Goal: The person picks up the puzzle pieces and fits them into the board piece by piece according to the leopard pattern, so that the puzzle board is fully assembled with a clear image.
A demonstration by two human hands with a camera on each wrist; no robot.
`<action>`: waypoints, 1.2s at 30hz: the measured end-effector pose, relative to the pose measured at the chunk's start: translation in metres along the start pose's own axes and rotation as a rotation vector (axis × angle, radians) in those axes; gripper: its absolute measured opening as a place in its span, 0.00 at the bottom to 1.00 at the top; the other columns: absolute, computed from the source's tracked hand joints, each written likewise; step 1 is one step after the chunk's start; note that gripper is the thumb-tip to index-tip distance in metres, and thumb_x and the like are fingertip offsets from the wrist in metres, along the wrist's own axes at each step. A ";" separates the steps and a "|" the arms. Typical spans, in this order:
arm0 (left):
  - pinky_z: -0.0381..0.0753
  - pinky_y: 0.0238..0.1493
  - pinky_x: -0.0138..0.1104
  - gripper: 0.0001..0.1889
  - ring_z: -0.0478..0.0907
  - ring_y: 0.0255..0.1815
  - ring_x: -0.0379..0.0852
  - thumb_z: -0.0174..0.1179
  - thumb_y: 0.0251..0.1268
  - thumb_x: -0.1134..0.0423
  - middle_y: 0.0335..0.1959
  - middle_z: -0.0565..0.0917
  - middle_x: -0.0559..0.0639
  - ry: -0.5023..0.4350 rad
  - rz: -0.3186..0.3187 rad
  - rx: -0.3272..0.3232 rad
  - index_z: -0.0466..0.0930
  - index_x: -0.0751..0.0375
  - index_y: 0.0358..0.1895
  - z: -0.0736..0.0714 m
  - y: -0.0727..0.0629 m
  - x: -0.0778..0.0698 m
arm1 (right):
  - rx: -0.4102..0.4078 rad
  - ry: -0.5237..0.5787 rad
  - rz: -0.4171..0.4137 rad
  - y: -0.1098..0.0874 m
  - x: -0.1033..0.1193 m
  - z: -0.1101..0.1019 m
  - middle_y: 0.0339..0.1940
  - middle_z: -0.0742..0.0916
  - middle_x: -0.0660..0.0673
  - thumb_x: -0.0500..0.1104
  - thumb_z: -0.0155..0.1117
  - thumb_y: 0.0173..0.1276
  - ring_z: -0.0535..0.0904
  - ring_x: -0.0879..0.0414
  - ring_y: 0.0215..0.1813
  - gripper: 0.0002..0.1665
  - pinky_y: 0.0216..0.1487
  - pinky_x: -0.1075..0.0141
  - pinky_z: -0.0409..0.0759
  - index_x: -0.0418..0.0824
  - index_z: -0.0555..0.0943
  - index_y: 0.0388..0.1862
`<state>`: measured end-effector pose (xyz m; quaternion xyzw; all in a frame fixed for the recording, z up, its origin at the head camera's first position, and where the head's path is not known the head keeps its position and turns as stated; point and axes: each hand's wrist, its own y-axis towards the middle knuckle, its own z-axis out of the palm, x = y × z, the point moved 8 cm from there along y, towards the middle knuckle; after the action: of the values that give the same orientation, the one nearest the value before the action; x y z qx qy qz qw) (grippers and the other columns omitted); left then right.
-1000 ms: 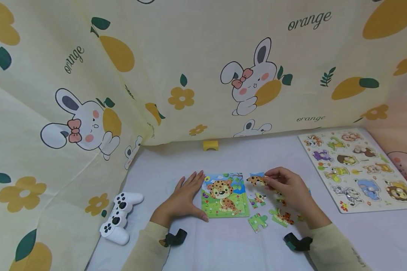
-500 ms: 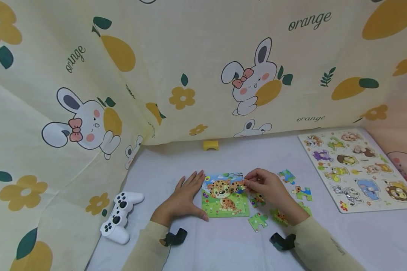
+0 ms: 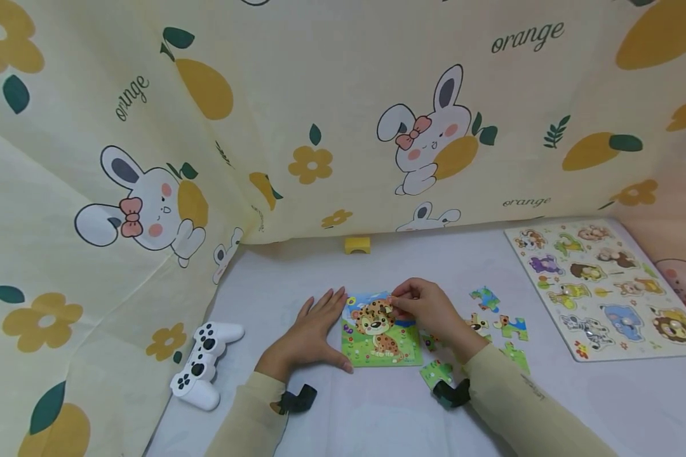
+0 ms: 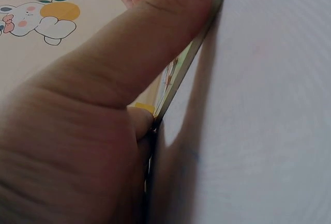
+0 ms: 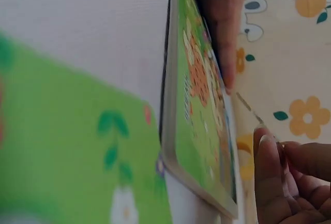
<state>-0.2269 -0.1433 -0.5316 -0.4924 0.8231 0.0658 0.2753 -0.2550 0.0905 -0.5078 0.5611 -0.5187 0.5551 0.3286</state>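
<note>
A square jigsaw board (image 3: 354, 353) with a spotted leopard cub on it lies mid-table. My left hand (image 3: 307, 336) rests along its left side with fingers spread, the thumb at the lower left corner. Over the board's upper right part, my right hand (image 3: 429, 311) pinches a thin jigsaw piece (image 5: 250, 107) between thumb and fingers. The right wrist view shows that piece edge-on, apart from the board. To the right lie several loose pieces, among them a blue-green one (image 3: 484, 298), a mostly blue one (image 3: 513, 327) and a green one (image 3: 435, 372), partly under the right wrist.
A white game controller (image 3: 201, 364) lies at the left by the curtain. At the back stands a yellow arch block (image 3: 357, 245). A large animal puzzle board (image 3: 643, 304) takes up the right side. A printed curtain (image 3: 343, 127) closes off the back and left.
My right hand has carried the jigsaw piece left, from among the loose pieces to over the board's upper right, uncovering several pieces. The left hand has stayed in place.
</note>
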 end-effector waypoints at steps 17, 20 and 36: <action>0.27 0.85 0.52 0.81 0.33 0.90 0.46 0.83 0.33 0.23 0.91 0.42 0.41 0.008 0.011 -0.004 0.47 0.54 0.91 0.003 0.001 0.002 | -0.043 -0.320 -0.013 -0.001 0.000 0.004 0.46 0.90 0.46 0.45 0.67 0.84 0.87 0.49 0.47 0.13 0.50 0.52 0.89 0.37 0.86 0.56; 0.27 0.85 0.51 0.81 0.33 0.90 0.46 0.84 0.34 0.24 0.91 0.42 0.41 0.005 0.004 0.000 0.47 0.55 0.91 0.002 0.001 0.001 | -0.051 -0.441 -0.067 -0.006 0.010 0.003 0.50 0.90 0.46 0.46 0.66 0.84 0.86 0.47 0.53 0.14 0.55 0.46 0.87 0.38 0.86 0.58; 0.26 0.85 0.50 0.80 0.33 0.90 0.46 0.83 0.35 0.23 0.91 0.42 0.42 0.005 0.009 -0.003 0.47 0.54 0.91 0.001 0.000 0.000 | 0.314 -0.964 -0.314 -0.029 0.023 0.057 0.81 0.76 0.40 0.47 0.69 0.80 0.64 0.33 0.83 0.31 0.70 0.25 0.67 0.39 0.80 0.78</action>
<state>-0.2267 -0.1430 -0.5328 -0.4893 0.8258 0.0672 0.2721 -0.2153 0.0387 -0.4890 0.8660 -0.4314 0.2490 0.0442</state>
